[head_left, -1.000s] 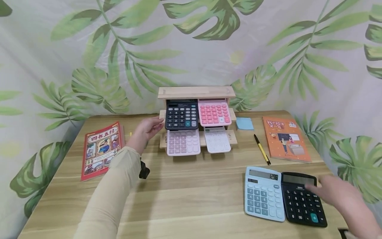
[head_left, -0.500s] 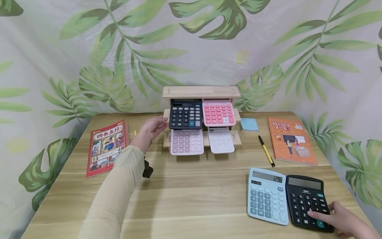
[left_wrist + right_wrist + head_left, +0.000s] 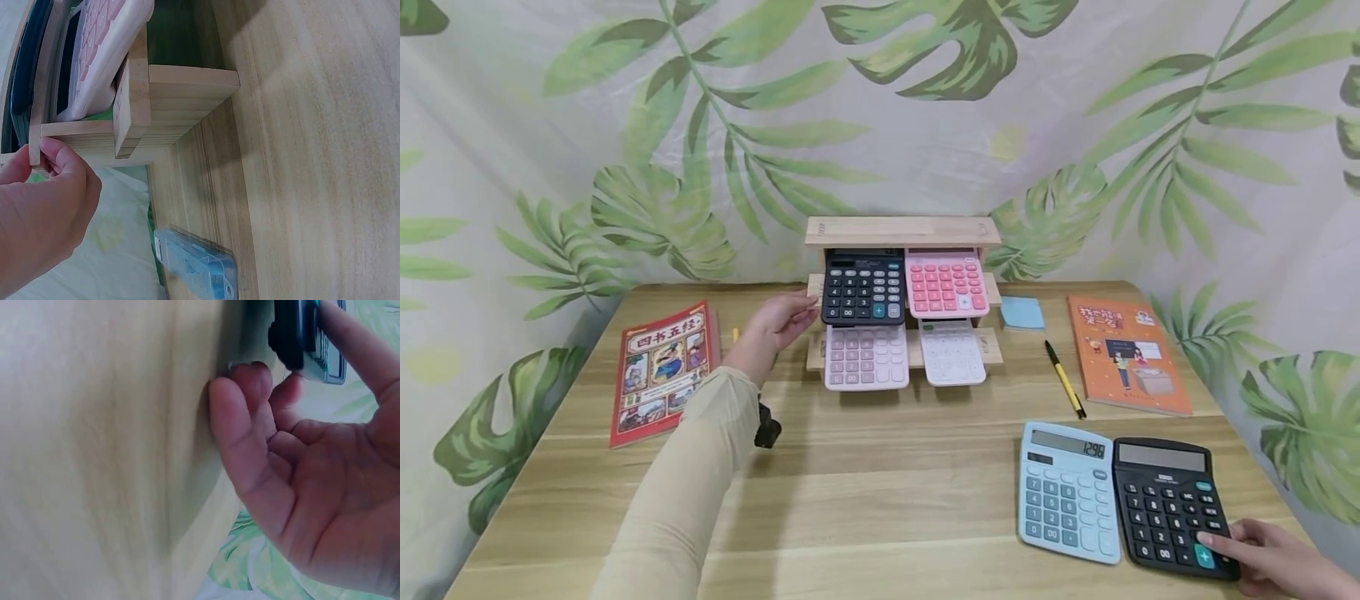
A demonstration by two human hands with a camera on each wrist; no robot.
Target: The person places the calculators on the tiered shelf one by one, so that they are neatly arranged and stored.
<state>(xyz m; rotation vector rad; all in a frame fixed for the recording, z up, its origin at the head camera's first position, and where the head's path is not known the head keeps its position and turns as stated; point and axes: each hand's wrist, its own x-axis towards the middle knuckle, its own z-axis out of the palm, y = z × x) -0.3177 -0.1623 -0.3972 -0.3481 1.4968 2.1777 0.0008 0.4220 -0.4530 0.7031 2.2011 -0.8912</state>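
Note:
A small wooden rack (image 3: 903, 231) stands at the back of the table, holding a dark calculator (image 3: 862, 287), a pink one (image 3: 946, 283), a pale pink one (image 3: 866, 358) and a white one (image 3: 952, 354). My left hand (image 3: 777, 323) pinches the left end of a rack board (image 3: 37, 112) between thumb and finger, as the left wrist view shows. At front right, my right hand (image 3: 1273, 554) holds the lower right edge of a black calculator (image 3: 1165, 500). Its thumb (image 3: 356, 337) lies on top near the keys, with the other fingers low beside the edge. A light blue calculator (image 3: 1067, 492) lies alongside.
A red comic-style book (image 3: 662, 371) lies at left, an orange book (image 3: 1127, 354) at right. Between rack and orange book are a blue sticky-note pad (image 3: 1022, 313) and a yellow-black pen (image 3: 1064, 379). A clear blue case (image 3: 197, 265) sits beside the rack. A leaf-patterned cloth hangs behind.
My right hand has come down from above the black calculator's upper right to its lower right edge and taken hold there. My left hand stays at the rack; the head view has shifted slightly.

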